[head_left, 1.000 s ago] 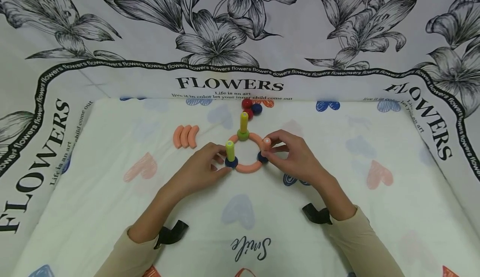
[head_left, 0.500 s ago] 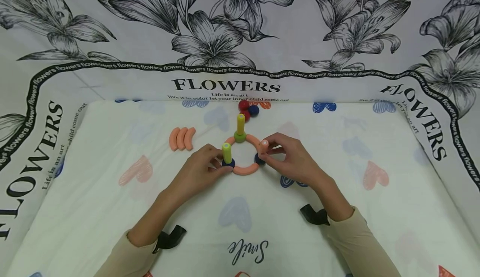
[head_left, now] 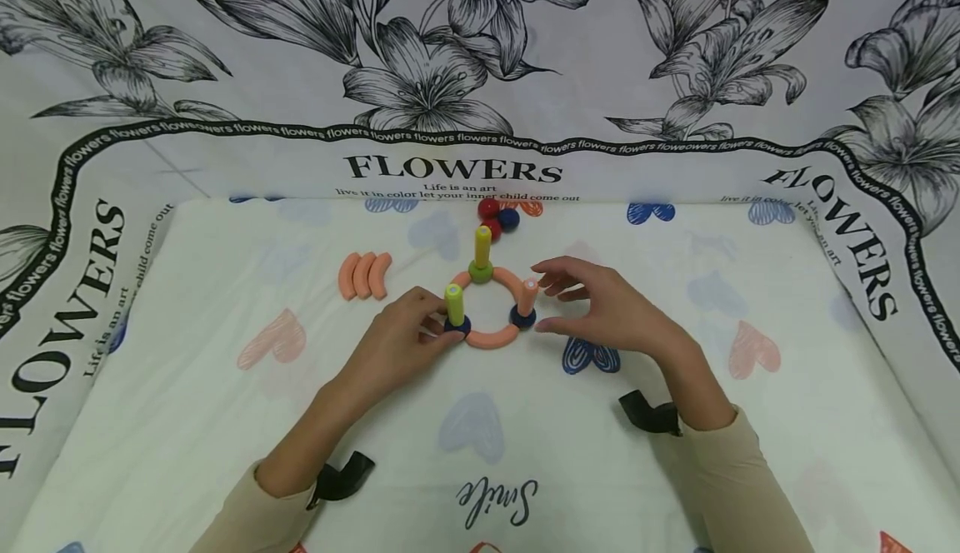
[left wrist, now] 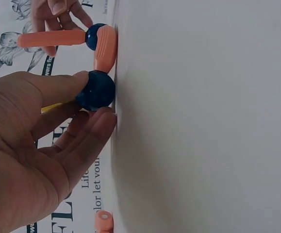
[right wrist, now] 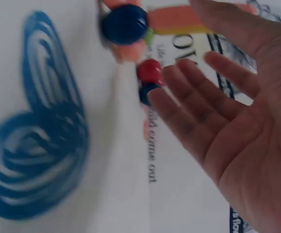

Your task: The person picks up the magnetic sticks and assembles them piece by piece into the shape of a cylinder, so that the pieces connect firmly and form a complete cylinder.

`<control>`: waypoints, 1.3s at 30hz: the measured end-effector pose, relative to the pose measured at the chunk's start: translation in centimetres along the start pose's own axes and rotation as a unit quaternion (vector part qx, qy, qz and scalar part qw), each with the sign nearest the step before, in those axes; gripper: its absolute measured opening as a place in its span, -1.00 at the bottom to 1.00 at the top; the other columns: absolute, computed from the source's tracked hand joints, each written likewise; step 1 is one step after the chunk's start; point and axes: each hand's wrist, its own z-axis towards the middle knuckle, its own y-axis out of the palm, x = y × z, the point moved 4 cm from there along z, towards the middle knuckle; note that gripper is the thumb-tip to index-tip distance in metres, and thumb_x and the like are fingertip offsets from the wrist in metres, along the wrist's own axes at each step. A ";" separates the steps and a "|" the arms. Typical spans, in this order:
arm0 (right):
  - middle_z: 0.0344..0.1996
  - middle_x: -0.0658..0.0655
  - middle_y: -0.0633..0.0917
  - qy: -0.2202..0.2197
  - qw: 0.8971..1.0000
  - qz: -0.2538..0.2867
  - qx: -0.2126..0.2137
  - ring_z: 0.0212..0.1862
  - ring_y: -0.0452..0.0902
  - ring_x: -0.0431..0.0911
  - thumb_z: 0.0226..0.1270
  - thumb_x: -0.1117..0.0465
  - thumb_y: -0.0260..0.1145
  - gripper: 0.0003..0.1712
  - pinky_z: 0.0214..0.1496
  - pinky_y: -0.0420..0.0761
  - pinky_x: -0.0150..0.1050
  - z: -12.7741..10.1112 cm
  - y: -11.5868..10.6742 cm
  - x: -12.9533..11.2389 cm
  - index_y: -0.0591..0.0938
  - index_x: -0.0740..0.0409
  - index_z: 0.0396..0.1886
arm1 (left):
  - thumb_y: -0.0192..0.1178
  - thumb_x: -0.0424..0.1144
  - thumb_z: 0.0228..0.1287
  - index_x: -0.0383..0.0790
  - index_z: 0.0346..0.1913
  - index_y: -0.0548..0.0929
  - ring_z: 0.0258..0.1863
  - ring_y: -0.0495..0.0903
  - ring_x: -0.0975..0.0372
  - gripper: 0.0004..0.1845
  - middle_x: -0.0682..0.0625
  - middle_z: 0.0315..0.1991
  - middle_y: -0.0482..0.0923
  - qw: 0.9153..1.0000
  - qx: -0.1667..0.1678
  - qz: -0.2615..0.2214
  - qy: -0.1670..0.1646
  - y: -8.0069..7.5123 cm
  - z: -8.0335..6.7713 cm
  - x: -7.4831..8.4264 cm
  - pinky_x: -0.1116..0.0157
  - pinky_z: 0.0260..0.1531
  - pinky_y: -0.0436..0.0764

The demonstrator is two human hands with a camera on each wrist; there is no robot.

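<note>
Left to right in the head view, with the orange ring (head_left: 492, 339) as the clock's centre and twelve pointing away from the person, three loose curved pieces (head_left: 365, 276) lay side by side on the white cloth (head_left: 300, 420), between nine and ten, well apart from the ring. The left hand (head_left: 401, 332) was next, between eight and nine, its thumb and fingers drawn narrow and pinching the left blue ball (left wrist: 97, 91), set into the ring at eight. A lime rod (head_left: 454, 304) stood upright on that ball. At twelve sat the green ball (head_left: 481, 272), bearing an upright yellow rod (head_left: 483, 246). Farther out, also toward twelve, two red balls (head_left: 488, 208) and a loose blue ball (head_left: 509, 219) were bunched together. The right blue ball (head_left: 522, 317) held the ring's three o'clock, an orange rod (head_left: 529, 296) rising from it. Just beside, at three, was the right hand (head_left: 600, 307), its thumb and fingers wide apart. A blue butterfly print (head_left: 591, 356) showed near four on the cloth.
</note>
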 end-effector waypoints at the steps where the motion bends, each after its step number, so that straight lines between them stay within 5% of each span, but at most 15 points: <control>1: 0.18 0.14 0.71 0.005 1.000 -0.001 -0.006 0.22 0.70 0.05 0.23 0.18 0.64 -0.20 0.31 0.69 0.06 0.1 -0.5 0.1 0.53 0.13 0.44 | 0.52 -0.21 0.29 -0.16 0.02 0.75 -0.10 0.79 0.19 -0.72 -0.05 -0.03 0.65 1.000 -0.001 0.002 0.000 0.0 0.0 0.0 0.18 -0.01 0.79; 9: 0.21 0.27 0.71 0.001 1.000 -0.004 0.029 0.25 0.69 0.10 0.47 0.25 0.43 -0.48 0.37 0.65 0.08 4.1 -2.6 0.4 0.58 0.17 0.37 | 0.51 -0.18 0.30 -0.11 -0.01 0.77 -0.05 0.76 0.19 -0.75 -0.01 -0.06 0.64 1.000 -0.011 0.011 -0.006 0.2 -0.1 -0.1 0.16 0.03 0.76; 21: 0.18 0.20 0.65 -0.018 0.998 -0.056 0.034 0.15 0.64 0.04 0.51 0.25 0.38 -0.60 0.19 0.73 -0.08 10.9 0.4 0.9 0.67 0.20 0.28 | 0.52 -0.19 0.29 -0.08 -0.09 0.75 -0.08 0.73 0.22 -0.80 0.01 -0.07 0.67 0.996 -0.085 0.014 0.007 -0.5 1.0 -0.3 0.14 0.03 0.72; 28: 0.15 0.18 0.69 -0.054 0.993 -0.094 0.042 0.05 0.60 0.03 0.52 0.24 0.37 -0.64 0.10 0.64 -0.09 12.3 0.4 0.1 0.71 0.19 0.24 | 0.53 -0.19 0.27 -0.07 -0.17 0.72 -0.08 0.75 0.23 -0.82 0.03 -0.08 0.65 0.994 -0.104 0.034 0.013 -0.8 1.7 0.4 0.16 0.02 0.72; 39: 0.09 0.14 0.77 -0.079 0.985 -0.149 0.029 0.16 0.62 0.05 0.50 0.25 0.39 -0.69 0.39 0.50 -0.02 12.9 0.6 0.0 0.74 0.18 0.17 | 0.52 -0.16 0.29 -0.02 -0.21 0.71 -0.07 0.74 0.21 -0.84 0.03 -0.04 0.64 0.994 -0.092 0.066 0.008 -0.8 2.0 0.9 0.15 -0.02 0.71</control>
